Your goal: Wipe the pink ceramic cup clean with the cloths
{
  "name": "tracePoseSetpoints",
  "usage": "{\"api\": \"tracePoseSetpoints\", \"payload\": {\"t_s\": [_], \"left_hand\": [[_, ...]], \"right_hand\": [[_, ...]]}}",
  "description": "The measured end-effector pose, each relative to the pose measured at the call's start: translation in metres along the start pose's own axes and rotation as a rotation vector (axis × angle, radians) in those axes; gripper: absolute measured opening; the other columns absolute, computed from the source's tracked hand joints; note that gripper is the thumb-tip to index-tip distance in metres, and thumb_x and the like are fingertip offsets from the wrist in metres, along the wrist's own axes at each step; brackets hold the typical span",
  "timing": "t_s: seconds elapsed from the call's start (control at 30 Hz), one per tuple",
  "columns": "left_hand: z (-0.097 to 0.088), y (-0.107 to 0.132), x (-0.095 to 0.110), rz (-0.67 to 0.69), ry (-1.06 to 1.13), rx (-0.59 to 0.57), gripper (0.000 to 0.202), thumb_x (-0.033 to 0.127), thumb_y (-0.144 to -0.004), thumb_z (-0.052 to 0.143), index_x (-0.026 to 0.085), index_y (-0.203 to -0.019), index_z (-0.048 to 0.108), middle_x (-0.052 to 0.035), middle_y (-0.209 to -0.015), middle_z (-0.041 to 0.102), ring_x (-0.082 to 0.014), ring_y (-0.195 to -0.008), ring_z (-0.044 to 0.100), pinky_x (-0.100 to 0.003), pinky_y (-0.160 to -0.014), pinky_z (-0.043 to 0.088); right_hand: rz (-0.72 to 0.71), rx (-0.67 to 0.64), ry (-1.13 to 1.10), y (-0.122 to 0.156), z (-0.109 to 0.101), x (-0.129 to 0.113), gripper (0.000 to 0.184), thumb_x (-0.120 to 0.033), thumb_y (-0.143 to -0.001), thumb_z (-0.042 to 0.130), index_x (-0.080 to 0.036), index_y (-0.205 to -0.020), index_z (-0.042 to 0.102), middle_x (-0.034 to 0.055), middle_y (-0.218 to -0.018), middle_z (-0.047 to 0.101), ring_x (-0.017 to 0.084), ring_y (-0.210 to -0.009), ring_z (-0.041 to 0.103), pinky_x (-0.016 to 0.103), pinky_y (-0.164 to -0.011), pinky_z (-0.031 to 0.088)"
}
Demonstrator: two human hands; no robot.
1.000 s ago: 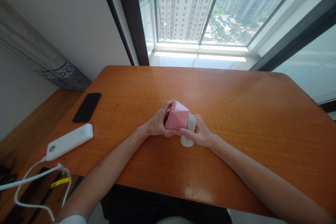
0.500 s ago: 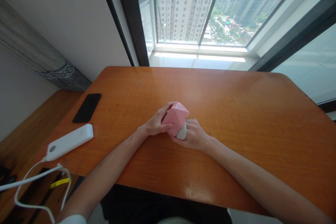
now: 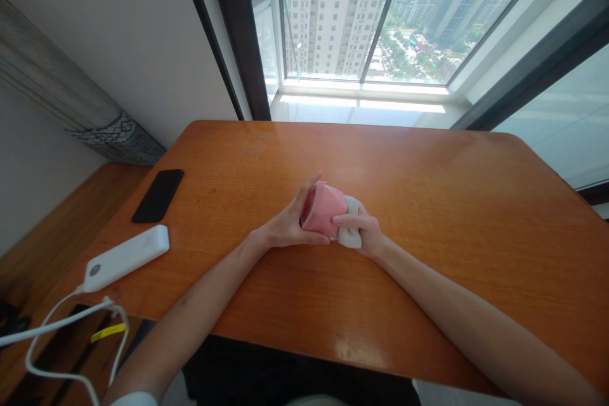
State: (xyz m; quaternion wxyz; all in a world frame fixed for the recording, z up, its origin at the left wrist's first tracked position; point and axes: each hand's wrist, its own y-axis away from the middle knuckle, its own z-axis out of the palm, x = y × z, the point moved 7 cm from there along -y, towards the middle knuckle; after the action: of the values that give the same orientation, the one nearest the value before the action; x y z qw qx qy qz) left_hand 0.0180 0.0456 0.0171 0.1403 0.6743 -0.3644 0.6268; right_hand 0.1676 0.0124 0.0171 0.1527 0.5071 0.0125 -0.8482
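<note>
The left hand [image 3: 288, 223] curls around a pink faceted shell [image 3: 322, 209], and the right hand [image 3: 364, 231] grips a white rounded piece [image 3: 353, 239] against it, above the orange wooden table [image 3: 428, 203]; a black smartphone [image 3: 157, 196] lies farther left.

Two hands [image 3: 288, 225] [image 3: 362, 233], one pink faceted shell [image 3: 323, 209], one white piece [image 3: 353, 238], one smartphone [image 3: 157, 196] (black), one power bank [image 3: 126, 258]

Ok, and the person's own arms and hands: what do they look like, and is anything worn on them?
The left hand and right hand are bare, with no visible ring or watch. The left forearm and right forearm are bare too. A white sleeve shows at the bottom edge, on the left arm.
</note>
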Motion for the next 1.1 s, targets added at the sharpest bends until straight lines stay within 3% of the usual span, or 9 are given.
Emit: {"api": "tracePoseSetpoints", "payload": {"t_s": [0.1,0.2,0.43,0.63,0.77,0.93,1.1], "left_hand": [[-0.001,0.0,0.0,0.014,-0.006,0.005,0.146,0.053,-0.067,0.105,0.043,-0.178,0.012,-0.0136,-0.18,0.032,-0.045,-0.164,0.039,-0.064,-0.138,0.03],[0.0,-0.001,0.002,0.042,-0.036,0.003,0.146,0.049,-0.065,0.107,0.043,-0.178,0.016,-0.0134,-0.182,0.029,-0.0451,-0.166,0.036,-0.064,-0.139,0.029],[0.003,0.001,0.002,0.043,-0.057,0.038,0.135,0.039,-0.064,0.107,0.037,-0.174,0.029,-0.0164,-0.17,0.046,-0.044,-0.154,0.052,-0.062,-0.131,0.042],[0.0,0.002,0.0,0.014,-0.022,0.038,0.124,0.045,-0.07,0.102,0.037,-0.171,0.032,-0.0154,-0.162,0.053,-0.0379,-0.139,0.064,-0.054,-0.118,0.053],[-0.002,0.001,0.0,0.038,0.055,0.036,0.118,0.054,-0.071,0.099,0.033,-0.169,0.036,-0.0156,-0.153,0.06,-0.0343,-0.126,0.069,-0.047,-0.105,0.059],[0.001,-0.002,0.005,0.079,0.157,0.012,0.115,0.057,-0.072,0.099,0.032,-0.166,0.039,-0.0167,-0.15,0.066,-0.0338,-0.124,0.071,-0.046,-0.103,0.059],[0.002,-0.003,0.008,0.092,0.21,-0.001,0.111,0.058,-0.073,0.099,0.031,-0.165,0.043,-0.0173,-0.149,0.069,-0.0354,-0.126,0.071,-0.048,-0.105,0.057]], "right_hand": [[0.09,-0.023,-0.125,-0.007,-0.004,0.002,0.03,-0.035,-0.065,0.09,-0.018,-0.087,0.078,0.0028,-0.069,0.075,0.017,-0.051,0.059,0.029,-0.049,0.052],[0.068,0.001,-0.141,-0.012,-0.013,0.0,0.029,-0.045,-0.075,0.084,-0.02,-0.088,0.078,0.0038,-0.071,0.077,0.019,-0.055,0.063,0.03,-0.054,0.056],[0.06,-0.019,-0.081,-0.012,-0.014,0.001,0.035,-0.052,-0.083,0.084,-0.019,-0.095,0.077,0.004,-0.077,0.079,0.019,-0.06,0.068,0.03,-0.058,0.057],[0.03,-0.026,-0.003,-0.005,-0.001,0.001,0.052,-0.069,-0.085,0.08,-0.02,-0.101,0.08,0.0065,-0.081,0.079,0.021,-0.065,0.069,0.029,-0.056,0.055],[-0.139,-0.033,0.246,0.004,0.0,-0.006,0.053,-0.073,-0.087,0.079,-0.02,-0.09,0.076,0.0028,-0.073,0.07,0.017,-0.059,0.057,0.027,-0.053,0.048],[-0.462,-0.161,0.688,0.021,0.015,-0.023,0.038,-0.048,-0.095,0.076,-0.021,-0.072,0.064,-0.0034,-0.061,0.053,0.012,-0.053,0.041,0.026,-0.05,0.037],[-0.913,-0.257,1.039,0.036,0.037,-0.038,0.026,-0.03,-0.093,0.074,-0.023,-0.071,0.063,-0.0032,-0.061,0.06,0.012,-0.053,0.049,0.027,-0.053,0.041]]}}
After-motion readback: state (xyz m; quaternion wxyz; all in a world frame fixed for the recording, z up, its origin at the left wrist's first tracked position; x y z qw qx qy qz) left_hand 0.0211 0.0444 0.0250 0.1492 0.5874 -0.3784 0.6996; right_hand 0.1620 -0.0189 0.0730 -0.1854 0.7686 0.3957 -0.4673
